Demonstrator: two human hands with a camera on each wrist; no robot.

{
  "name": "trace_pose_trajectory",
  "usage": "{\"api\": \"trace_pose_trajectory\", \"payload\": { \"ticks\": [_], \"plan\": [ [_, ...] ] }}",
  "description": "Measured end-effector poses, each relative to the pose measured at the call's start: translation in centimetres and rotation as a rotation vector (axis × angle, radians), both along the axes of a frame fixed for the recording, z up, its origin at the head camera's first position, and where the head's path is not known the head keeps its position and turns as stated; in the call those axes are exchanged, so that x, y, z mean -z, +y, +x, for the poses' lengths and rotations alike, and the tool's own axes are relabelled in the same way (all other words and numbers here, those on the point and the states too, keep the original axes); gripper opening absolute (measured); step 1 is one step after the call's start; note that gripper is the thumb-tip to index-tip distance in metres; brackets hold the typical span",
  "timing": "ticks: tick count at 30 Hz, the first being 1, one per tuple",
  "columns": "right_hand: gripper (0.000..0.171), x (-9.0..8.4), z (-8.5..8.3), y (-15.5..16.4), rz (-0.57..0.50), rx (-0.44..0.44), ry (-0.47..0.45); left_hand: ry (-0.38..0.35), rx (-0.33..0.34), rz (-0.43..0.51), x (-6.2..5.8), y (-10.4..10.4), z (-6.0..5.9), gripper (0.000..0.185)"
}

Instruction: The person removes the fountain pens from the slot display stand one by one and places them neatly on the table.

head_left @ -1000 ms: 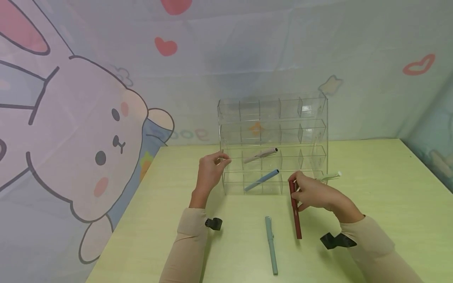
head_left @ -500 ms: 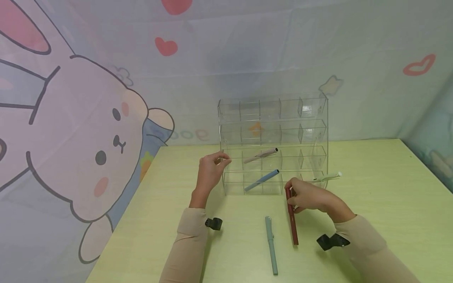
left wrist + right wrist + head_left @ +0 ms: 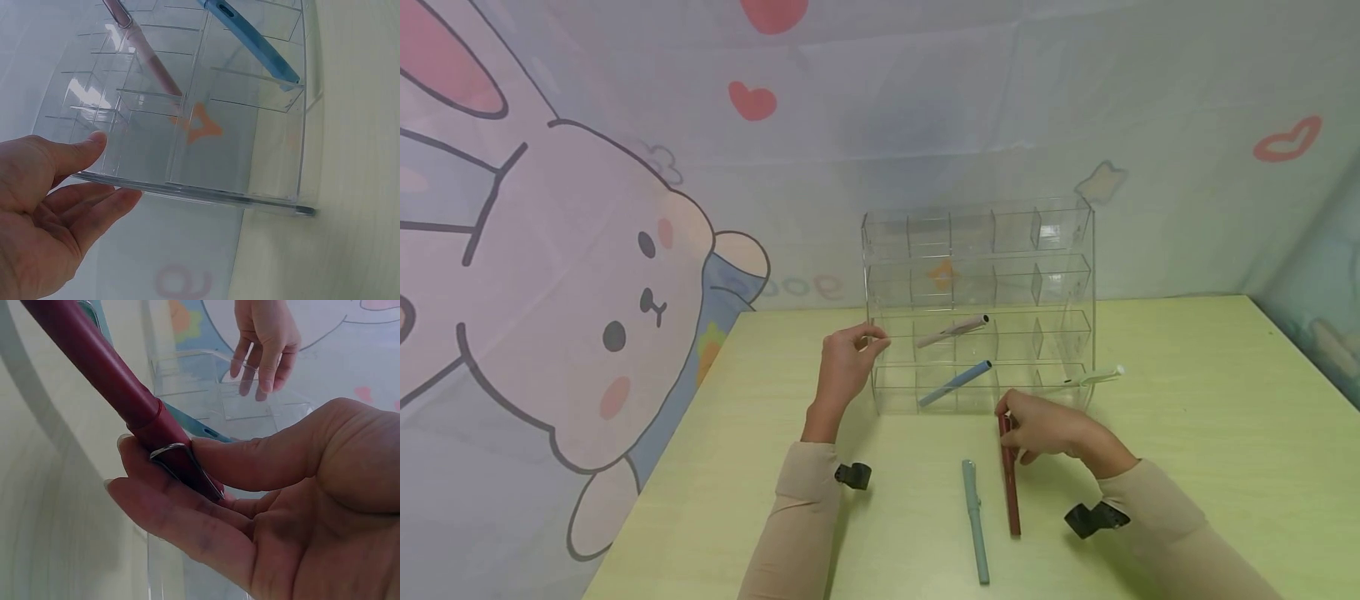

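From the head view I see my right hand [image 3: 1045, 429] pinching the capped end of the dark red pen [image 3: 1009, 479], thumb and fingers curled round it; the pen runs from the hand toward 6 o'clock, low over the green table [image 3: 1187, 433], whether touching I cannot tell. Just at its 9 o'clock lies a grey-green pen [image 3: 974, 521], flat on the table. At 12 o'clock from the right hand stands the clear acrylic organiser [image 3: 977, 300], with a pink pen [image 3: 952, 330] in the third row and a blue pen [image 3: 955, 382] in the bottom row. A white pen [image 3: 1093, 377] pokes out at the organiser's 3 o'clock side. My left hand [image 3: 844, 367] sits at the organiser's 9 o'clock edge, fingertips on it.

The left wrist view shows the left hand [image 3: 44, 212] with thumb and nearly straight fingers against the organiser's [image 3: 206, 125] side wall, not wrapped round it.

The right wrist view shows the thumb pressing the dark red pen's [image 3: 119, 394] metal clip against the curled fingers [image 3: 181, 519].
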State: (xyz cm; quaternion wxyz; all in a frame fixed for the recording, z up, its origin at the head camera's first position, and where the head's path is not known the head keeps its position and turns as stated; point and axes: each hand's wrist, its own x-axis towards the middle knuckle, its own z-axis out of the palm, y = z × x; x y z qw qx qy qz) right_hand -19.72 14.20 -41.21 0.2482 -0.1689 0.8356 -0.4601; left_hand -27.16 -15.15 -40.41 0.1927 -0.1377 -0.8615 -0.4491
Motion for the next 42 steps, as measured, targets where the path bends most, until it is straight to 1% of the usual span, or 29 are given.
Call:
{"api": "trace_pose_trajectory", "payload": {
  "ticks": [4, 8, 17, 21, 26, 31, 34, 38, 42],
  "plan": [
    [0.033, 0.1, 0.1, -0.3, -0.007, -0.016, 0.004, 0.000, -0.002, -0.001, -0.1, 0.0, 0.0, 0.008],
    [0.030, 0.4, 0.2, -0.7, 0.009, -0.045, 0.017, -0.002, -0.003, -0.004, 0.0, 0.0, 0.0, 0.008],
    [0.019, 1.2, 0.6, -1.4, 0.055, -0.088, 0.075, 0.015, -0.008, -0.012, 0.4, 0.0, -0.1, 0.007],
    [0.015, 1.2, 0.7, -1.6, 0.057, -0.083, 0.061, 0.004, -0.005, -0.014, 0.1, 0.0, -0.1, 0.008],
    [0.015, 1.1, 1.0, -1.9, 0.075, -0.080, 0.036, -0.002, -0.010, -0.019, 0.0, 0.0, 0.0, 0.008],
    [0.012, 1.1, 1.2, -2.2, 0.080, -0.126, 0.040, -0.002, -0.010, -0.020, 0.0, -0.1, 0.0, 0.008],
    [0.014, 1.1, 1.3, -2.2, 0.078, -0.151, 0.042, -0.006, -0.011, -0.022, 0.1, -0.1, 0.0, 0.008],
    [0.022, 1.2, 1.4, -2.3, 0.077, -0.148, 0.022, -0.006, -0.011, -0.025, 0.1, -0.1, 0.0, 0.008],
    [0.023, 1.3, 1.6, -2.5, 0.089, -0.125, 0.008, 0.006, -0.005, -0.032, 0.0, -0.1, 0.0, 0.009]
  ]
}}
